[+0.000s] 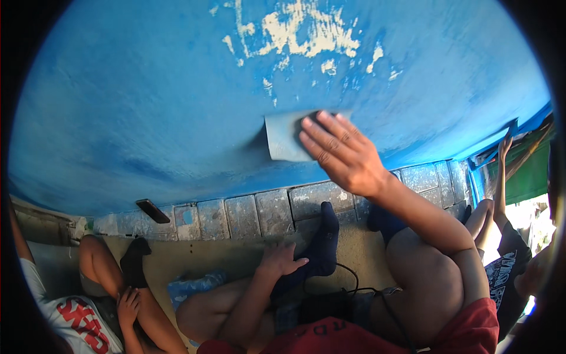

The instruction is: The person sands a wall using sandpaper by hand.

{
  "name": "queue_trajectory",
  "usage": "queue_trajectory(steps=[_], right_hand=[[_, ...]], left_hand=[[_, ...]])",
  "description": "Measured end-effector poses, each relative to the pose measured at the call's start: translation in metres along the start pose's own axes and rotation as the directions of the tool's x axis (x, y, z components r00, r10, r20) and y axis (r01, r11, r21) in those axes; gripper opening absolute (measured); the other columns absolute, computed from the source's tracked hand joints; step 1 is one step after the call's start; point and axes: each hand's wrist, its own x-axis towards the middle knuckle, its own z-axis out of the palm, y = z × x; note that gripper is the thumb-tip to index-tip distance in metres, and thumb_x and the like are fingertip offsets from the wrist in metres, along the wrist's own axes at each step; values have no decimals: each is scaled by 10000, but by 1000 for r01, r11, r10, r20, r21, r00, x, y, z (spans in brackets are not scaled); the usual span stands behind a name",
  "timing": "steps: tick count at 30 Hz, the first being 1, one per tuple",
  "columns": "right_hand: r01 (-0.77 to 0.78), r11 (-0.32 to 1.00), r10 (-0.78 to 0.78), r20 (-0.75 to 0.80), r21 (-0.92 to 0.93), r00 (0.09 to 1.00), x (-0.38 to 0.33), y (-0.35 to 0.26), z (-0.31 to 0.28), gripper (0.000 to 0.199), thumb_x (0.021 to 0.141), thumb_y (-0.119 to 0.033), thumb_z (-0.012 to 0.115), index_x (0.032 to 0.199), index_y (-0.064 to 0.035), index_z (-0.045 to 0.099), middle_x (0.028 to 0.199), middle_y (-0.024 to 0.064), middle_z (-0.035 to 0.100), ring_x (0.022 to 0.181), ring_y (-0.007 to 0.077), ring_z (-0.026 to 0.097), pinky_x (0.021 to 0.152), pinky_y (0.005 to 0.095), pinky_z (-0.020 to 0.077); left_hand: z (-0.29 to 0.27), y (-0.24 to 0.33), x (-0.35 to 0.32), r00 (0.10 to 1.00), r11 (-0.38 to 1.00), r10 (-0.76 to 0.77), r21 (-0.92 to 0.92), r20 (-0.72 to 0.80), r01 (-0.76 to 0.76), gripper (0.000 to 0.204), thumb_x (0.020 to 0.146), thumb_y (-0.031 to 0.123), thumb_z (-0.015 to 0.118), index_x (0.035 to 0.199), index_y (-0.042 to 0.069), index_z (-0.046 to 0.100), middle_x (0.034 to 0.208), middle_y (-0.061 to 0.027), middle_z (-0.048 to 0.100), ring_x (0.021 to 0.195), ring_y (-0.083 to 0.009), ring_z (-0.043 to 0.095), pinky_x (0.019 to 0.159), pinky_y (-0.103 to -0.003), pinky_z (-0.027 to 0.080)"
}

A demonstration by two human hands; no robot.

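Observation:
My right hand (342,154) presses a grey sheet of sandpaper (284,137) flat against the blue painted wall (177,100), fingers spread over the sheet's right half. Patches of bare pale surface (306,32) show where paint is gone, above the sheet. My left hand (280,259) rests open on my left leg beside my dark blue sock (321,245). I sit on the floor with knees bent.
A row of grey tiles (259,209) runs along the wall's base. A dark flat object (153,210) leans there at left. One person sits at left in a white shirt (76,321), another at right reaches a hand (506,144) to the wall. A black cable (354,289) lies on my lap.

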Motion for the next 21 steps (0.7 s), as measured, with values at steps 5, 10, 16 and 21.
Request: queue_trajectory(steps=[5,10,16,21], right_hand=[[-46,998,42,-96,-37,995,2,9,-10,453,888,-79,582,1340,-57,612,1456,103,550,1364,276,506,1136,448,410],[26,1000,-26,-48,-6,998,-2,20,-8,453,877,-83,594,1328,-49,618,1442,101,562,1366,276,504,1129,441,417],[23,996,-28,65,87,997,-18,5,2,485,854,-43,612,1339,-44,613,1463,96,544,1396,281,471,1159,453,377],[-69,997,63,-112,-46,992,2,20,-22,499,870,-49,567,1369,-44,590,1490,98,516,1426,282,430,1194,468,329]], left_hand=[[8,1,1,995,1000,22,-11,-99,-23,905,872,728,523,1472,54,454,1560,-282,313,1421,-471,343,1161,-540,308],[8,-3,2,995,1000,28,-6,-99,-29,905,872,724,530,1469,48,458,1592,-279,246,1419,-481,341,1156,-552,311],[-5,5,-2,997,1000,19,-22,-76,-21,928,866,729,538,1486,47,424,1587,-269,267,1405,-478,366,1153,-557,313],[3,0,0,996,997,-19,-76,-83,12,907,878,713,538,1477,42,423,1555,-278,307,1373,-484,407,1122,-544,361]])
